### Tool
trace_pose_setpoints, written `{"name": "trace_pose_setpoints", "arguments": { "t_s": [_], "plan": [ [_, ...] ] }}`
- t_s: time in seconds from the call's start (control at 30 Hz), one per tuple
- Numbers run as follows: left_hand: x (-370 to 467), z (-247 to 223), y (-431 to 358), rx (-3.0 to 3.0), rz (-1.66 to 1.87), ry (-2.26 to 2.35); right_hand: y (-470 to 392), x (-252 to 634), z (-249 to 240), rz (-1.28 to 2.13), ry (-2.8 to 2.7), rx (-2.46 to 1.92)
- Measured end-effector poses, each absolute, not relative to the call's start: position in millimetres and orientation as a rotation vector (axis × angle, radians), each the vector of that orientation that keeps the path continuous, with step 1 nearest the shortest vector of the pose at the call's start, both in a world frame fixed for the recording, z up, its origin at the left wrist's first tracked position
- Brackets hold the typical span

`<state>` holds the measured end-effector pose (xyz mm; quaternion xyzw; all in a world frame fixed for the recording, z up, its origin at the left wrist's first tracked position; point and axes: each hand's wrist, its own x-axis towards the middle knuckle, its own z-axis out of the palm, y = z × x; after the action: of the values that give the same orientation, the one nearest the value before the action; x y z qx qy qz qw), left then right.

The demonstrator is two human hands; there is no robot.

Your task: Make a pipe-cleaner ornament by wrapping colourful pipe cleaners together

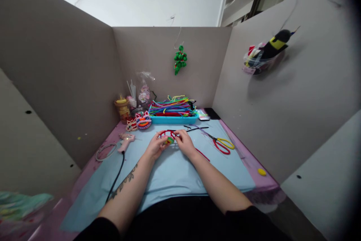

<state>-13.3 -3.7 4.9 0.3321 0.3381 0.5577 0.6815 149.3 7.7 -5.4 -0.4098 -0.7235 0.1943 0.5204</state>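
Observation:
Between my two hands is a small pipe-cleaner craft piece (169,140) with a green and yellow middle and a red looped edge. My left hand (158,145) is closed around its left side, thumb over the front. At the right side, the fingers of my right hand (184,142) pinch its red edge. A loose red pipe cleaner (203,155) lies just right of my right wrist. Black pipe cleaners (197,128) rest behind my right hand. Finished animal-face pipe-cleaner pieces (143,120) stand to the left beyond my hands.
A blue tray (173,120) full of coloured pipe cleaners stands at the back. Scissors (222,145) with red and yellow handles lie right. A pink glue gun (126,142) with a black cord sits left. A dark phone (211,113) is back right. Grey partitions (169,53) enclose the table.

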Motion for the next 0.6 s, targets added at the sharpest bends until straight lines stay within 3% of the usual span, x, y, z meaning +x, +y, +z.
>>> {"name": "trace_pose_setpoints", "arguments": {
  "t_s": [0.6],
  "plan": [
    [-13.4,3.6,-3.3,0.801,1.322,0.750,2.8,148.9,-2.9,0.411,-1.734,-0.985]
  ]
}}
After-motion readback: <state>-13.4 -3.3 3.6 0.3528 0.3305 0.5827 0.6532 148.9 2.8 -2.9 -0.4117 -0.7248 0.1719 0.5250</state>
